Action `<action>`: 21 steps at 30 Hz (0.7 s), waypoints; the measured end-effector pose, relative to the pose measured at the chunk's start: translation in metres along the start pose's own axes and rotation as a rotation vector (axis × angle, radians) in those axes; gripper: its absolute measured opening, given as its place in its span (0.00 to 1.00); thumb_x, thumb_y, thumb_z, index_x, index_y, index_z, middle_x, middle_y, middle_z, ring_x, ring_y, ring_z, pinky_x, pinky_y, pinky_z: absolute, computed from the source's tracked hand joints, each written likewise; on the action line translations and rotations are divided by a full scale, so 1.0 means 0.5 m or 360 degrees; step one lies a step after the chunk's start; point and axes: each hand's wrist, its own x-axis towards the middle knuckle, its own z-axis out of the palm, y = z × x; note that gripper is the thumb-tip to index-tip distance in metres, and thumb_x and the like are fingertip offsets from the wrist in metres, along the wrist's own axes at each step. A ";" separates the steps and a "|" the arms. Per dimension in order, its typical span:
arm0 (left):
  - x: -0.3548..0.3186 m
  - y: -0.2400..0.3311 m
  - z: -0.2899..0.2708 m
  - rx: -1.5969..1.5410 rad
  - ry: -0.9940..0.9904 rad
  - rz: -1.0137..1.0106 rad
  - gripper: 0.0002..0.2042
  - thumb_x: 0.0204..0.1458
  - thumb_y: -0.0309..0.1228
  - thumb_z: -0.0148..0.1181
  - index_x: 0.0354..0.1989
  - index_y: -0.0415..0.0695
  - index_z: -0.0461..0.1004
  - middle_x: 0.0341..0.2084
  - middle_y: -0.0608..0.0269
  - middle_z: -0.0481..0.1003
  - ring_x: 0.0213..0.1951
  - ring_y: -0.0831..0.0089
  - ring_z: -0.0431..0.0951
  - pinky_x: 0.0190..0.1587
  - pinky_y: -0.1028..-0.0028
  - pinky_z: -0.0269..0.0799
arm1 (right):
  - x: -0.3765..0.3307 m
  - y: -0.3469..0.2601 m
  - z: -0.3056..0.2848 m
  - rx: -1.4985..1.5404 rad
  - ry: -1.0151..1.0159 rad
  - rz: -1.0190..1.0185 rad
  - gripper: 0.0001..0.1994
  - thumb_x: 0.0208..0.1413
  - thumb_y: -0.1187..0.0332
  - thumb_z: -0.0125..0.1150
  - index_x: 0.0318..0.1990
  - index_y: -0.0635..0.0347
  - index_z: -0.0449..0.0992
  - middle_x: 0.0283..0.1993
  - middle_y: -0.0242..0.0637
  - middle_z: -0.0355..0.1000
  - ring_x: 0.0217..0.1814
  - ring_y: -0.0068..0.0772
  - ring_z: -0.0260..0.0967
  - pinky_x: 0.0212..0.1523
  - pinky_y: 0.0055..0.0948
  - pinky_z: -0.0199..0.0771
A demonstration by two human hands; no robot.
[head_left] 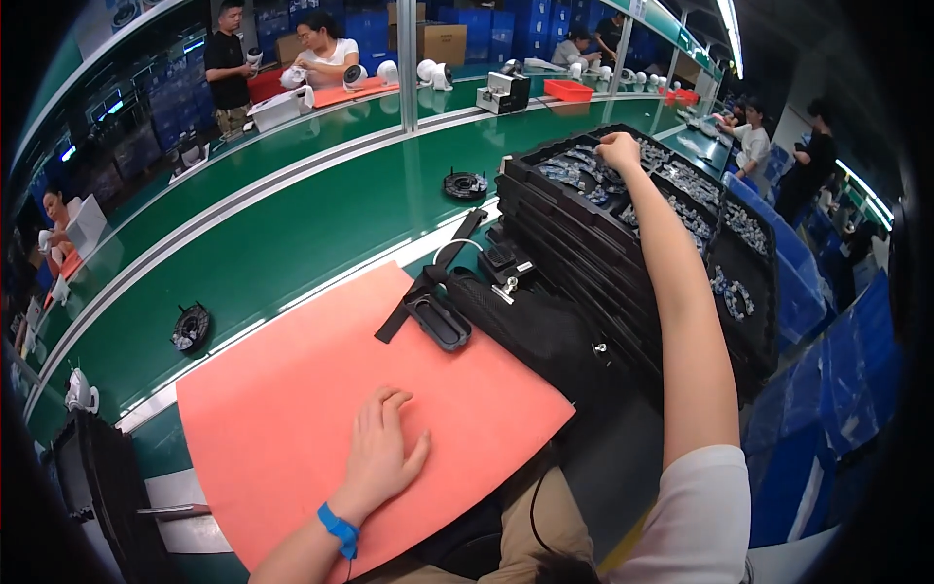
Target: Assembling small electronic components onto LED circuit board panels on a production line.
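The right grip (620, 151) is over the top black tray (762, 355), its fingers bent down and drawn close together at small, glinting blue-and-silvery parts (686, 180); I cannot tell whether it has hold of one. These parts lie heaped in the tray's compartments beneath and to the right of that grip, some visibly curved into arcs. Below the grip, more ribbed-sided black trays (584, 248) are stacked under the top one.

The left grip (384, 453) is loosely spread, fingers slightly curled and holding nothing, over a smooth, matte coral sheet (292, 360). A blue band (339, 530) circles its wrist. Just beyond this grip is a black case (438, 324) with a rounded oblong recess; to the right of the case is a black fabric pouch (486, 302) bearing a shiny metal clip (505, 289).

Farther out, left of the right grip, a black ring-shaped part (465, 185) lies on the glossy green worktop (321, 229). Well beyond both grips, a brown carton (443, 44) carries small dark print.
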 end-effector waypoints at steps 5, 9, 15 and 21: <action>-0.007 -0.005 -0.017 0.0042 -0.0017 -0.0072 0.23 0.45 0.34 0.59 0.48 0.38 0.63 0.49 0.47 0.61 0.54 0.51 0.61 0.55 0.58 0.58 | -0.018 -0.038 0.008 0.0186 0.0143 -0.0073 0.11 0.42 0.65 0.58 0.35 0.54 0.81 0.38 0.42 0.76 0.43 0.40 0.74 0.47 0.34 0.72; -0.005 -0.015 -0.007 0.0026 -0.0012 -0.0059 0.21 0.44 0.34 0.58 0.47 0.38 0.64 0.47 0.45 0.62 0.50 0.48 0.63 0.53 0.57 0.61 | -0.056 -0.120 -0.027 0.0288 0.0314 -0.0571 0.11 0.49 0.61 0.54 0.33 0.53 0.80 0.34 0.41 0.76 0.39 0.41 0.75 0.40 0.34 0.72; 0.010 -0.062 0.001 -0.0217 0.0258 -0.0083 0.13 0.46 0.29 0.56 0.38 0.37 0.66 0.37 0.48 0.68 0.43 0.53 0.70 0.45 0.61 0.67 | -0.346 -0.413 -0.019 0.1072 -0.0314 -0.1308 0.05 0.50 0.76 0.52 0.33 0.64 0.75 0.33 0.34 0.71 0.33 0.23 0.68 0.35 0.22 0.68; -0.011 -0.163 -0.084 -0.0316 0.0773 -0.0336 0.06 0.45 0.23 0.52 0.32 0.37 0.66 0.28 0.48 0.70 0.31 0.54 0.73 0.33 0.62 0.69 | -0.714 -0.582 0.105 0.1254 -0.1065 -0.1657 0.10 0.47 0.73 0.57 0.39 0.61 0.71 0.40 0.42 0.67 0.44 0.40 0.66 0.42 0.33 0.67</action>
